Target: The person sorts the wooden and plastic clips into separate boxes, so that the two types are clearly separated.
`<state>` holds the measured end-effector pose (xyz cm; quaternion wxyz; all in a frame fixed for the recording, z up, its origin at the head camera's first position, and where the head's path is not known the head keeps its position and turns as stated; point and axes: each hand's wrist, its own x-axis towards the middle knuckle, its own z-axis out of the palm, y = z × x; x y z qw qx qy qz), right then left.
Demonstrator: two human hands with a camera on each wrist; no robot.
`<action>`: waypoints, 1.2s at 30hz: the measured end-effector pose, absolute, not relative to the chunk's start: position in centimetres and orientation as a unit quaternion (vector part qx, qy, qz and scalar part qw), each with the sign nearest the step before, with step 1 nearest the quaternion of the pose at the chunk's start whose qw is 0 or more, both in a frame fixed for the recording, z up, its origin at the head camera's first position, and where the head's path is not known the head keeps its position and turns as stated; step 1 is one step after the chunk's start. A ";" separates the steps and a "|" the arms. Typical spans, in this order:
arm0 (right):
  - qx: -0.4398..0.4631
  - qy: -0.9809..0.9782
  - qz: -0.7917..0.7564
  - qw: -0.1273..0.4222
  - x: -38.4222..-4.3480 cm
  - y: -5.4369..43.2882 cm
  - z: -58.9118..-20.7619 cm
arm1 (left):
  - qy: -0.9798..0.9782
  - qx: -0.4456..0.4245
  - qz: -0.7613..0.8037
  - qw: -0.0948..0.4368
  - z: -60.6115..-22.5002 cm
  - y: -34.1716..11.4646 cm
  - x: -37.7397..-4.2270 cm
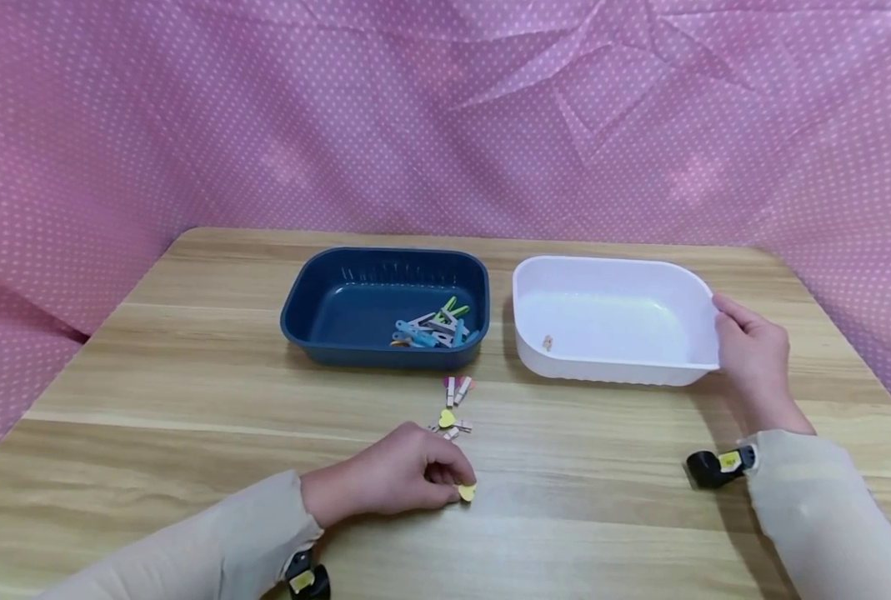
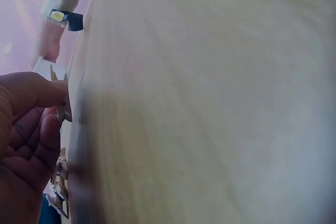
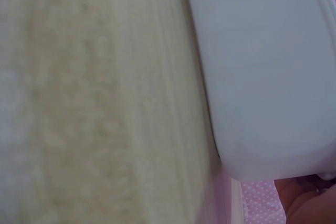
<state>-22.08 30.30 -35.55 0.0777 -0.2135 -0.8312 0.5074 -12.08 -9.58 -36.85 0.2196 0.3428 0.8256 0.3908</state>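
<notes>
Between thumb and forefinger, my left hand (image 1: 403,473) pinches a small wooden clothespin (image 2: 64,106) with a yellow heart (image 1: 467,492) on it, low over the front of the table. My right hand (image 1: 754,354) grips the right end of a white plastic basin (image 1: 610,369), thumb at the rim. One tiny wooden clothespin (image 1: 548,342) lies in that basin's near left corner. Beyond my left hand, several wooden heart clothespins lie in a loose cluster, among them a yellow heart one (image 1: 447,418) and a pair with pink and red hearts (image 1: 457,390).
A dark blue basin (image 1: 385,357) stands left of the white one. Several plastic clothespins (image 1: 433,327), blue, white, green and orange, are heaped in its near right corner. Pink dotted cloth (image 1: 445,125) hangs behind and beside the wooden table (image 1: 190,383).
</notes>
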 end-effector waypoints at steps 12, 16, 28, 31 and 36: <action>-0.226 -0.825 0.513 0.071 -21.9 29.8 -35.2 | 0.814 0.270 0.469 0.212 -36.4 -8.6 -11.8; -0.226 -0.819 0.522 0.070 -21.9 29.8 -35.2 | 0.813 0.254 0.485 0.196 -36.2 -8.0 -11.9; -0.222 -0.820 0.524 0.064 -21.8 29.9 -35.2 | 0.794 0.239 0.539 0.149 -35.8 -6.2 -12.3; -0.220 -0.821 0.523 0.064 -21.8 30.0 -35.3 | 0.793 0.240 0.543 0.134 -35.7 -5.7 -12.4; -0.217 -0.811 0.540 0.061 -21.8 30.1 -35.3 | 0.790 0.236 0.557 0.104 -35.8 -5.0 -12.6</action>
